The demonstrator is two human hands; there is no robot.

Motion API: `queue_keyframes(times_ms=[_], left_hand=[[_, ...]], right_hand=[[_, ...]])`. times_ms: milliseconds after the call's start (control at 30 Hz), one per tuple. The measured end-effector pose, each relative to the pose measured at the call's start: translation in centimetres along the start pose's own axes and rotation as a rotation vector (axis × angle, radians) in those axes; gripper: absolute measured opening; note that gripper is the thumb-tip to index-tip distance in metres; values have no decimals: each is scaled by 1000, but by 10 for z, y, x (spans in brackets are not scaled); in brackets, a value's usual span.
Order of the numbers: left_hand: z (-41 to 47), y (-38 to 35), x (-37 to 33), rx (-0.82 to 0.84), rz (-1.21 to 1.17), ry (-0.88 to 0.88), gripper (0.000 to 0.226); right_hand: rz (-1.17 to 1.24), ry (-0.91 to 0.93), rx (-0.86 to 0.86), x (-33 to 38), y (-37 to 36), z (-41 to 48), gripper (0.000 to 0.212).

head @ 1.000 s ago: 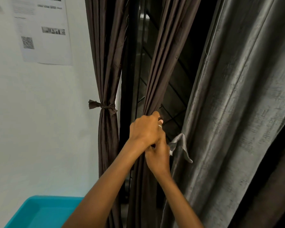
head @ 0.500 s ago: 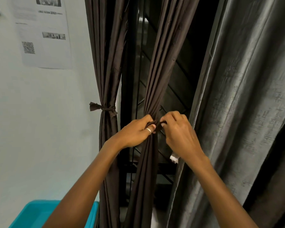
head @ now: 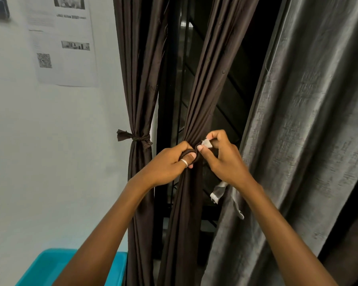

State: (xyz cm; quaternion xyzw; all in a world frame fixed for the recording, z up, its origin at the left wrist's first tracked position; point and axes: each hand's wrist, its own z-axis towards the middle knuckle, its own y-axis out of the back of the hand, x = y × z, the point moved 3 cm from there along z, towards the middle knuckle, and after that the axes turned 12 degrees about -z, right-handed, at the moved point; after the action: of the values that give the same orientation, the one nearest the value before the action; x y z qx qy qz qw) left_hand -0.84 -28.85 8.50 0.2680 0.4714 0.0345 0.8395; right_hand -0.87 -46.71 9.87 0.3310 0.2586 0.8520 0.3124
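A dark brown curtain panel (head: 203, 104) hangs gathered in the middle of the view. A thin dark brown tie strip (head: 189, 152) loops around it at waist height. My left hand (head: 170, 164), with a ring on one finger, grips the loop from the left. My right hand (head: 221, 159) pinches the other end of the strip, whose pale tip (head: 206, 143) shows between thumb and finger. The two hands almost touch in front of the gathered cloth.
A second brown panel (head: 140, 79) on the left is bound by a knotted tie (head: 132, 137). A wide grey curtain (head: 310, 141) fills the right, with a small cloth tab (head: 218, 191) hanging. A dark window grille (head: 221, 100), a wall poster (head: 64, 42), a teal bin (head: 48, 267).
My right hand came out from under my left and moved to the right of the panel. Both hands now hold the tie strip around the curtain, and its loop and pale end show.
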Motion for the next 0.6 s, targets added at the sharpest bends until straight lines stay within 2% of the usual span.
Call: queue_keyframes(times_ms=[133,233,300,367,467,533,600], left_hand=[[-1,5,5,-99,135,-111,8],[0,4,9,-130,126,-139,9],[2,2,11,-138,81,-139,11],[2,1,13,-147,53,-142,13],[4,1,12,-168,43,-154,13],[6,0,12,-182,50,-154,13],[8,-2,13,-194,87,-147,15]], right_hand=[[-2,-39,-130,-2,-4,1,29],[-19,-26,-188,-5,-10,1,14],[-130,31,-211,-6,-12,-1,8],[-229,89,-175,-8,-17,-3,22],[-264,54,-27,-9,-20,-6,38],[-348,46,41,-10,-22,-7,40],[-401,29,87,-11,-26,-8,33]])
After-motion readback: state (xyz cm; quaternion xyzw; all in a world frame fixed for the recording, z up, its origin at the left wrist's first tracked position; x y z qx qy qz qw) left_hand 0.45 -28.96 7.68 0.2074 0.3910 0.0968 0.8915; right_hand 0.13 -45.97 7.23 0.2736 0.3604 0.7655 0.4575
